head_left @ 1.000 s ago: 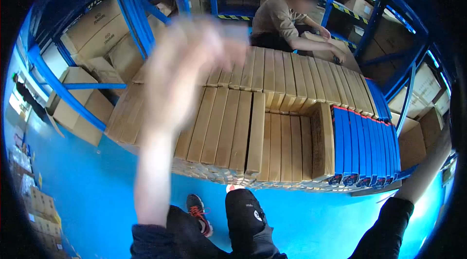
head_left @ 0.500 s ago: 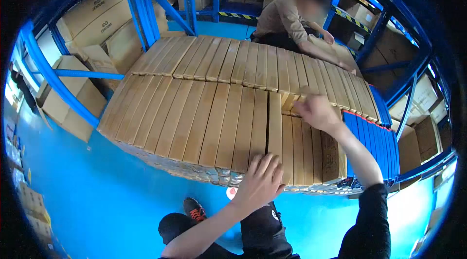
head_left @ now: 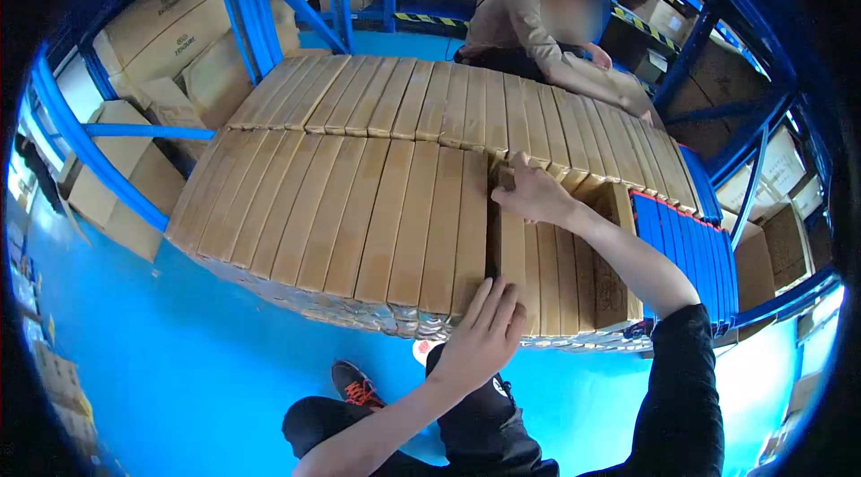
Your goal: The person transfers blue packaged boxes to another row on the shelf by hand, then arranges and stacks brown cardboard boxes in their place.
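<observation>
A row of flat, narrow cardboard boxes [head_left: 377, 217] stands on edge in front of me. One slim cardboard box [head_left: 512, 248] is between my two hands, with a dark gap along its left side. My right hand [head_left: 538, 195] is at its far end, fingers bent and closed over the top. At the near end my left hand [head_left: 480, 333] lies with stretched fingers across the box edges beside the gap. Its palm side is hidden. To the right, more slim boxes [head_left: 560, 284] stand lower, beside an upright box [head_left: 619, 271].
A second row of boxes [head_left: 466, 105] stands behind. Blue flat items with red edges [head_left: 686, 257] stand at the right. Across the stack a person [head_left: 529, 29] reaches an arm along its far side. Blue rack posts [head_left: 242, 11] and large cartons [head_left: 170, 29] are at the left.
My right hand has moved left and down, from above the gap onto the far end of the slim box. My left hand stays at the near edge. The slim box's left-hand gap looks wider.
</observation>
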### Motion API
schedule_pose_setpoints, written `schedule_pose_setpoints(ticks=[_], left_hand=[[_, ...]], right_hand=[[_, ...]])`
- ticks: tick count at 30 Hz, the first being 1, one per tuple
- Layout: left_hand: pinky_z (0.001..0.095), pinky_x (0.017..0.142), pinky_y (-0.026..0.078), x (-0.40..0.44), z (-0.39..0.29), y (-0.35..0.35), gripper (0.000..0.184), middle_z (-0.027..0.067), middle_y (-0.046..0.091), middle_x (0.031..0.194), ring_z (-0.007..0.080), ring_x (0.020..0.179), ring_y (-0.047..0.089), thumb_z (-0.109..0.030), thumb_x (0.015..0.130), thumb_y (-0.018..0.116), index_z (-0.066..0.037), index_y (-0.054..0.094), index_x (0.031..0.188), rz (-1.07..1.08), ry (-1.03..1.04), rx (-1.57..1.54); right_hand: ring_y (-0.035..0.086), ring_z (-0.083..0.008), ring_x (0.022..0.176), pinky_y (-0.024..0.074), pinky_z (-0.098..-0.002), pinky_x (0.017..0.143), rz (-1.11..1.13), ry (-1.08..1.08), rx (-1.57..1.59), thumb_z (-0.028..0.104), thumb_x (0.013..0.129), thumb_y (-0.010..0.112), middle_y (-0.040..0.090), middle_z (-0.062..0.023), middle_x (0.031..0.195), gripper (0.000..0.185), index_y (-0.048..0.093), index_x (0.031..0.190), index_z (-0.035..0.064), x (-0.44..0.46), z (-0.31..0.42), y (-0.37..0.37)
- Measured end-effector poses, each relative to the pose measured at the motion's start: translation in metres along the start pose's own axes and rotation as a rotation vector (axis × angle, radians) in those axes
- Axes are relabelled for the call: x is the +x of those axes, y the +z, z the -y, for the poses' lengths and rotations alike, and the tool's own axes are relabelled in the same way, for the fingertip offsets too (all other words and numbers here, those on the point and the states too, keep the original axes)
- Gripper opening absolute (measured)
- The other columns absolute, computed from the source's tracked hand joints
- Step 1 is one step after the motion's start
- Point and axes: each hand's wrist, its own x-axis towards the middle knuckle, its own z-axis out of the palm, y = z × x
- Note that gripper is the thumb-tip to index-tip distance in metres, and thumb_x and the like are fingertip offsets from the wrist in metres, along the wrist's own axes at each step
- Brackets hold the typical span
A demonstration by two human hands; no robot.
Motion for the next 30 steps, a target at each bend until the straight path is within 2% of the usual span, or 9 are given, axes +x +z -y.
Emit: schedule_pose_setpoints(ticks=[4,8,9,12,13,16,19,23,30], left_hand=[[0.0473,0.111,0.037,0.0,-0.018,-0.001,0.031,0.0176,0.056,0.127,0.0323,0.126,0.051,-0.021,0.087,0.063,0.0,0.059,0.11,-0.007,0.024,-0.069],[0.0455,0.112,0.037,0.003,-0.031,-0.004,0.036,0.0178,0.051,0.137,0.0318,0.129,0.049,-0.02,0.09,0.062,-0.001,0.059,0.12,0.019,0.112,-0.178],[0.0453,0.112,0.037,0.003,-0.033,-0.004,0.036,0.018,0.05,0.137,0.0319,0.129,0.049,-0.02,0.091,0.061,-0.001,0.059,0.12,0.027,0.127,-0.19],[0.0455,0.112,0.037,-0.003,-0.033,0.005,0.036,0.0182,0.05,0.137,0.0322,0.13,0.048,-0.021,0.092,0.062,-0.001,0.059,0.121,0.039,0.115,-0.231],[0.0457,0.112,0.037,-0.006,-0.032,0.01,0.037,0.0183,0.05,0.137,0.0323,0.13,0.048,-0.022,0.092,0.062,0.0,0.059,0.121,0.042,0.101,-0.249],[0.0465,0.112,0.037,-0.013,-0.025,0.009,0.039,0.0181,0.051,0.136,0.033,0.13,0.047,-0.023,0.09,0.065,0.0,0.059,0.12,0.081,0.046,-0.182],[0.0499,0.109,0.038,-0.019,-0.019,0.005,0.039,0.0182,0.053,0.132,0.0346,0.127,0.048,-0.022,0.087,0.069,0.001,0.06,0.118,0.032,-0.009,-0.213],[0.0536,0.107,0.039,-0.025,-0.013,-0.002,0.03,0.0166,0.058,0.124,0.0343,0.123,0.052,-0.016,0.085,0.069,-0.001,0.062,0.109,-0.035,-0.037,-0.205],[0.0559,0.105,0.039,-0.026,0.001,-0.012,0.026,0.0142,0.06,0.115,0.034,0.115,0.056,-0.012,0.082,0.069,-0.003,0.06,0.104,-0.179,-0.1,-0.175]], right_hand=[[0.067,-0.0443,0.072,0.0565,-0.0481,0.069,-0.179,-0.007,-0.233,0.034,0.084,0.06,0.064,-0.0299,0.071,0.073,0.031,0.125,-0.0185,-0.032,-0.019,-0.009],[0.068,-0.0432,0.073,0.056,-0.0488,0.069,-0.281,0.075,-0.245,0.034,0.083,0.062,0.063,-0.0313,0.071,0.069,0.038,0.122,-0.0182,-0.084,-0.035,-0.044],[0.068,-0.0427,0.074,0.0551,-0.0497,0.069,-0.232,0.108,-0.169,0.033,0.084,0.062,0.064,-0.0295,0.072,0.064,0.041,0.124,-0.0123,-0.089,-0.048,-0.051],[0.067,-0.0428,0.076,0.0538,-0.0512,0.07,-0.361,-0.036,-0.166,0.033,0.085,0.061,0.065,-0.0262,0.073,0.058,0.044,0.126,-0.0053,-0.096,-0.094,-0.055],[0.066,-0.0431,0.077,0.0528,-0.0526,0.072,-0.371,-0.005,-0.188,0.032,0.086,0.06,0.066,-0.0236,0.074,0.055,0.045,0.128,0.0005,-0.097,-0.104,-0.055],[0.065,-0.0422,0.07,0.0517,-0.0514,0.067,-0.409,0.079,-0.275,0.028,0.085,0.06,0.066,-0.0218,0.072,0.048,0.05,0.125,0.0024,-0.1,-0.114,-0.052],[0.064,-0.0427,0.07,0.0525,-0.0521,0.069,-0.387,0.169,-0.288,0.031,0.084,0.059,0.065,-0.0232,0.072,0.047,0.053,0.122,0.0033,-0.098,-0.132,-0.044],[0.065,-0.0421,0.072,0.0526,-0.054,0.065,-0.405,0.109,-0.417,0.033,0.086,0.059,0.066,-0.0224,0.073,0.041,0.057,0.117,0.0059,-0.093,-0.16,-0.036],[0.064,-0.0447,0.07,0.0515,-0.0559,0.063,-0.487,0.101,-0.383,0.033,0.093,0.054,0.066,-0.0232,0.077,0.036,0.051,0.117,0.0069,-0.094,-0.172,-0.023]])
